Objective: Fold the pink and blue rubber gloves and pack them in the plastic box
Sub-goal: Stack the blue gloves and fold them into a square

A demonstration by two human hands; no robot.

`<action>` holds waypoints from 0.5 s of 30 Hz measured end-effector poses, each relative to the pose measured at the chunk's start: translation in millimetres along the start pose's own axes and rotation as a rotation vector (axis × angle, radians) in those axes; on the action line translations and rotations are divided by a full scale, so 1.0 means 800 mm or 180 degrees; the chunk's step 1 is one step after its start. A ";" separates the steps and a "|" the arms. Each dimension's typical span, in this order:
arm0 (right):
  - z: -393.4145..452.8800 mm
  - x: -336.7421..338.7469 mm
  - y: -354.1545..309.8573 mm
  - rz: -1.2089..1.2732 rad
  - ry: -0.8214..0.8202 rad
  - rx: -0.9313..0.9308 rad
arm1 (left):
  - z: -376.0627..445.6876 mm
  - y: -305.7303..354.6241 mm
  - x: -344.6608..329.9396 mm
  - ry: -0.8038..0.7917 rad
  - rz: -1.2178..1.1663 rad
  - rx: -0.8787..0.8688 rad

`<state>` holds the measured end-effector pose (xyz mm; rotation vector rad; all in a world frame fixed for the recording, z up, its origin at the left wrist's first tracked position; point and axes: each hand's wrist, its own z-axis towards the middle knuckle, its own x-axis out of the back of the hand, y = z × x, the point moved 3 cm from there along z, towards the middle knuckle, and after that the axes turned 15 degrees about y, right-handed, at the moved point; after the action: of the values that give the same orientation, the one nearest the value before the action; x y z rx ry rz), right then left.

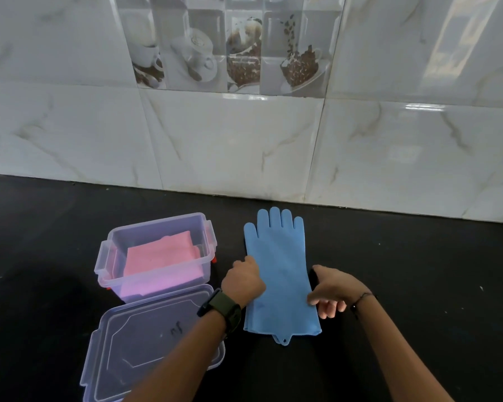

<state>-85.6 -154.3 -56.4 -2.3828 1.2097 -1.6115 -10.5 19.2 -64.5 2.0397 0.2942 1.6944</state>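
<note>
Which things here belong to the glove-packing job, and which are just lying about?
Job: blue glove, edges held by left hand and right hand; folded pink glove; plastic box; lid.
Not part: worn wristwatch, bracelet, coffee-picture tiles.

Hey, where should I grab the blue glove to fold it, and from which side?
Probably the cuff corners. The blue glove lies flat, fingers toward the wall, wide cuff nearest you. Come in from the near side, left hand pinching the left corner, right hand the right.
</note>
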 end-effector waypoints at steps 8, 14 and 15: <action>0.091 0.061 -0.051 0.1478 0.1679 0.0103 | 0.080 0.037 0.026 0.0849 -0.0573 0.0680; 0.131 0.055 -0.055 0.1066 0.1958 -0.0143 | 0.114 0.027 0.010 0.0978 -0.0663 0.0826; 0.134 0.053 -0.052 0.1076 0.1939 -0.0186 | 0.117 0.025 0.009 0.1035 -0.0709 0.0859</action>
<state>31.0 -191.6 -55.7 -1.6125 1.6421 -2.2604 79.1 -15.4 -60.4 1.8152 0.8661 1.9200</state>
